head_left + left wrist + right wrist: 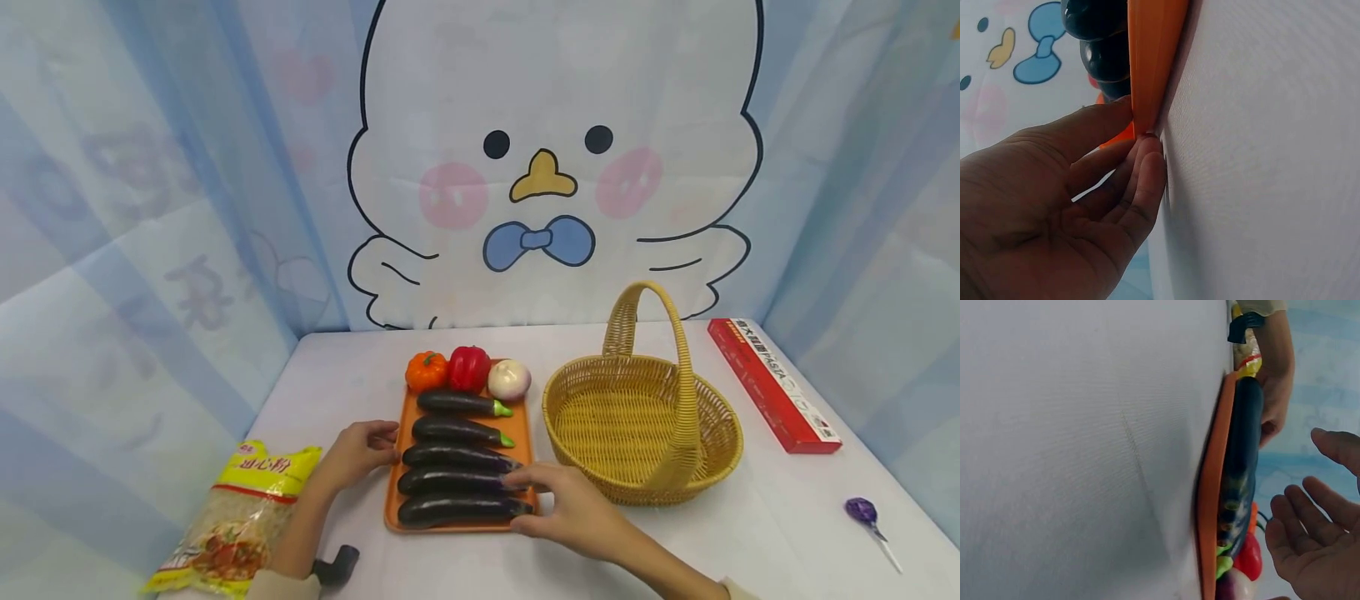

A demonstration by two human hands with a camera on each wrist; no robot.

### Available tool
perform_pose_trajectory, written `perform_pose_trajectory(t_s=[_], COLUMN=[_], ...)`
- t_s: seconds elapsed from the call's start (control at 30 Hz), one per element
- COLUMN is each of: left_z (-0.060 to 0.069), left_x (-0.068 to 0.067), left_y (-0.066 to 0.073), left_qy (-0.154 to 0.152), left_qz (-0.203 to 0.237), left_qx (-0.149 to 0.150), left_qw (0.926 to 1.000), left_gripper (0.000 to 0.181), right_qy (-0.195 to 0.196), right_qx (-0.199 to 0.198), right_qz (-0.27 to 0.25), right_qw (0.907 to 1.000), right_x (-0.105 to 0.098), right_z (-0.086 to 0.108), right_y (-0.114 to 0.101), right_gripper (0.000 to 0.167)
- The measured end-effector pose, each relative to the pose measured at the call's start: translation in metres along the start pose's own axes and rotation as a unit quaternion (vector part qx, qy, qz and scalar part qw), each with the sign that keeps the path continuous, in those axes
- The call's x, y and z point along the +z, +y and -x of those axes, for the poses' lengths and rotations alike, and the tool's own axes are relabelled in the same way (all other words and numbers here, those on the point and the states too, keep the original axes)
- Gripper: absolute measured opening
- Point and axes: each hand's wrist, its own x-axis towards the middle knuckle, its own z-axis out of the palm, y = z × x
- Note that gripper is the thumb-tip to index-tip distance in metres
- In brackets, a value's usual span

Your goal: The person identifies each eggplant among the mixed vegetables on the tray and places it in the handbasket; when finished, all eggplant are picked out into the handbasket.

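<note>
Several dark purple eggplants (450, 454) lie side by side on an orange tray (408, 408), together with an orange pumpkin (427, 372), a red bell pepper (469, 369) and a white and purple onion (509, 380) at its far end. My left hand (362, 451) is at the tray's left edge. In the left wrist view, its thumb (1100, 122) and fingertips pinch the rim. Over the right ends of the nearer eggplants hovers my right hand (570, 508); in the right wrist view its fingers (1310, 519) are spread loosely, apart from the eggplants, holding nothing.
A wicker basket (573, 417) with a tall handle stands right of the tray. Beyond it lie a red pasta box (772, 383) and a purple lollipop (862, 511). By the left forearm are a yellow pasta bag (240, 517) and a black pipe-shaped object (339, 567).
</note>
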Motion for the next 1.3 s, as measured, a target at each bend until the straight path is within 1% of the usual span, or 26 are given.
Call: perform_pose_trajectory(t_s=[0.13,0.27,0.47,0.73,0.87,0.97,1.13,1.3], left_z=[0.001,0.002,0.002,0.002,0.003,0.003,0.003,0.002], left_x=[0.001,-0.001,-0.003,-0.001,0.0,0.0,-0.001,0.0], left_y=[0.001,0.002,0.003,0.0,0.0,0.0,0.0,-0.001], left_qy=[-0.002,-0.004,-0.001,0.001,0.0,0.0,0.0,-0.003], left_qz=[-0.002,-0.003,-0.008,-0.013,-0.01,-0.011,-0.012,-0.015], left_qx=[-0.004,-0.006,-0.007,-0.004,0.001,0.004,0.003,0.003], left_qw=[1.0,1.0,0.9999,0.9999,0.9999,0.9999,0.9999,0.9999], left_gripper=[0.045,0.046,0.047,0.046,0.046,0.046,0.047,0.048], right_qy=[-0.008,-0.003,0.003,0.012,0.008,-0.001,-0.008,-0.011], right_qx=[0.007,0.011,0.012,0.005,0.015,0.021,0.013,0.013], right_qz=[0.023,0.041,0.057,0.113,0.131,0.138,0.148,0.14], right_qw=[0.9997,0.9991,0.9983,0.9936,0.9912,0.9903,0.9889,0.9901], right_x=[0.004,0.005,0.009,0.016,0.017,0.017,0.019,0.019], right_z=[-0.004,-0.006,-0.008,-0.012,-0.014,-0.015,-0.017,-0.018], right_y=[0.008,0.014,0.019,0.025,0.025,0.025,0.026,0.026], right_gripper=[0.044,0.045,0.041,0.038,0.039,0.038,0.036,0.032])
